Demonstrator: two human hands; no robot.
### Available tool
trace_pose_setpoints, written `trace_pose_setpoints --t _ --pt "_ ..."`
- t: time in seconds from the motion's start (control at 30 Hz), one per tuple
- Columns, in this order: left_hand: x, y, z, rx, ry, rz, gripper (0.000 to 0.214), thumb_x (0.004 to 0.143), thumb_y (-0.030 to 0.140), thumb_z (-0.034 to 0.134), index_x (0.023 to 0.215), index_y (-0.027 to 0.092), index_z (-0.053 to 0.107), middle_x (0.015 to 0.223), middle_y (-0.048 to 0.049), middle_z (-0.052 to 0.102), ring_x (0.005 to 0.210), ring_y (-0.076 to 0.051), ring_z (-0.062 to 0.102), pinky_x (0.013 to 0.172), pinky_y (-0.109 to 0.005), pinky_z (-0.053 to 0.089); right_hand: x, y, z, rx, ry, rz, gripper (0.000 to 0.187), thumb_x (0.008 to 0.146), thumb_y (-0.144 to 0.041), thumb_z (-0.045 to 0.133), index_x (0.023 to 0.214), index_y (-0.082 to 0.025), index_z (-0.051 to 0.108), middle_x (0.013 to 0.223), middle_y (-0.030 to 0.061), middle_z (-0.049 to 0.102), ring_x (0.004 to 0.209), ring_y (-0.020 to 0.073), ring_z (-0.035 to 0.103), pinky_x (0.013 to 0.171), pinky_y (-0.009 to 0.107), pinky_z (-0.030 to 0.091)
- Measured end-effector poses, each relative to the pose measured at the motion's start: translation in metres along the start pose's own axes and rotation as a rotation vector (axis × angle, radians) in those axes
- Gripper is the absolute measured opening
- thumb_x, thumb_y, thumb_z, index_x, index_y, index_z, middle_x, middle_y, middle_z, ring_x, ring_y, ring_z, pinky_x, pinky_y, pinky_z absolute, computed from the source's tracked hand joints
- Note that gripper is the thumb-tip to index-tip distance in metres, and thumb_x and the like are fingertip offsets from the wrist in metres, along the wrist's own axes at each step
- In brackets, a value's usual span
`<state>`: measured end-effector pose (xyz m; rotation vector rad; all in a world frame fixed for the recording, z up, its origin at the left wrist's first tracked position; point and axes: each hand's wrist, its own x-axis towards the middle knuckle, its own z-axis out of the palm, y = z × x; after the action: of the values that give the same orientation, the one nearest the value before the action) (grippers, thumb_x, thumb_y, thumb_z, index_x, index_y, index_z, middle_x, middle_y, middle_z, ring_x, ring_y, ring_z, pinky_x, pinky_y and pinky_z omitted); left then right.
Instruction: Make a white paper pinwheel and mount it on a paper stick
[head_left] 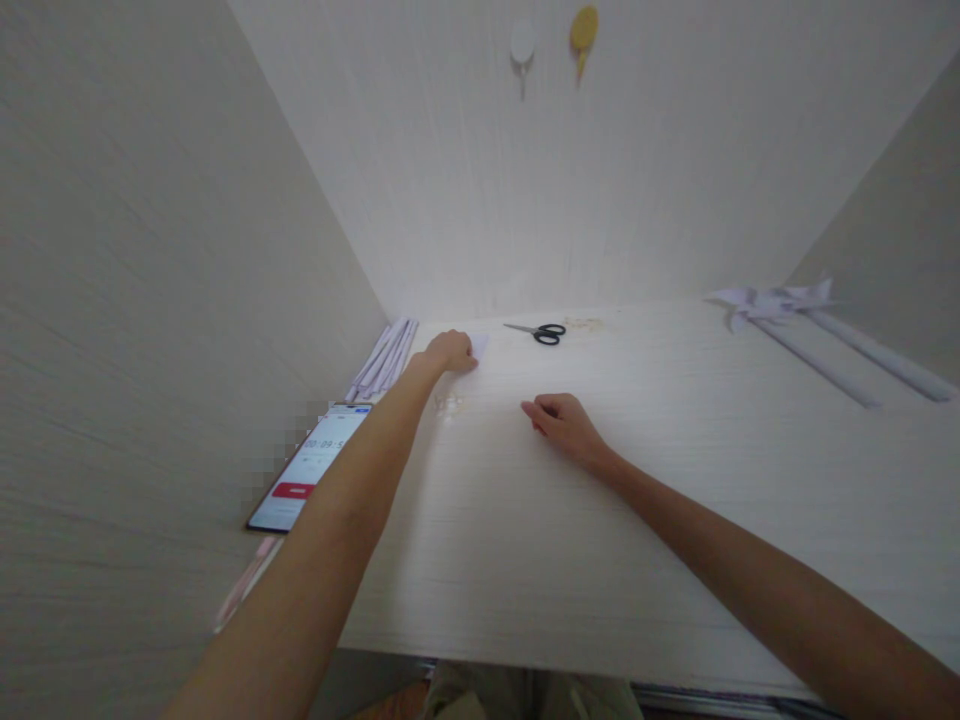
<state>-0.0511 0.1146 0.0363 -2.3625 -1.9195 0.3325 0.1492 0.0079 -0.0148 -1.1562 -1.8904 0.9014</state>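
My left hand [450,351] reaches far across the white desk [675,480] with its fingers curled on a small pale paper piece [480,345]. Black scissors [546,332] lie just to the right of that paper, near the back wall. My right hand [561,420] rests on the desk nearer to me, fingers loosely curled under, with nothing visible in it. A small clear object [450,405] sits on the desk between the two hands, below my left wrist.
A bundle of rolled paper sticks [384,358] lies along the left wall. A phone [311,465] with a running timer leans by the left wall. Paper pinwheels [772,300] on long sticks lie at the back right. Two hooks [551,38] hang on the back wall.
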Motion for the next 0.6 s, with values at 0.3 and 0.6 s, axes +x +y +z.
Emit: trace_pose_setpoints --t 0.3,0.6 --pt "-0.002 0.017 0.002 0.120 -0.018 0.060 0.038 0.072 0.028 0.044 0.098 0.005 0.061 0.101 -0.0203 0.060 0.094 -0.025 0.056 0.080 -0.031 0.043 0.000 -0.001 0.000 -0.015 -0.003 0.006 0.038 0.076 -0.036 0.041 0.044 -0.017 0.038 0.041 -0.0041 0.036 0.041 0.0074 0.032 0.044 0.022 0.023" --pt "-0.005 0.035 0.005 0.171 -0.028 0.097 0.034 0.078 0.008 0.033 0.097 0.003 0.061 0.100 -0.0225 0.060 0.096 -0.025 0.056 0.080 -0.033 0.043 0.000 -0.001 0.001 -0.008 -0.005 -0.004 0.037 0.076 -0.036 0.041 0.044 -0.017 0.039 0.041 -0.0038 0.038 0.042 0.0076 0.034 0.045 0.022 0.024"
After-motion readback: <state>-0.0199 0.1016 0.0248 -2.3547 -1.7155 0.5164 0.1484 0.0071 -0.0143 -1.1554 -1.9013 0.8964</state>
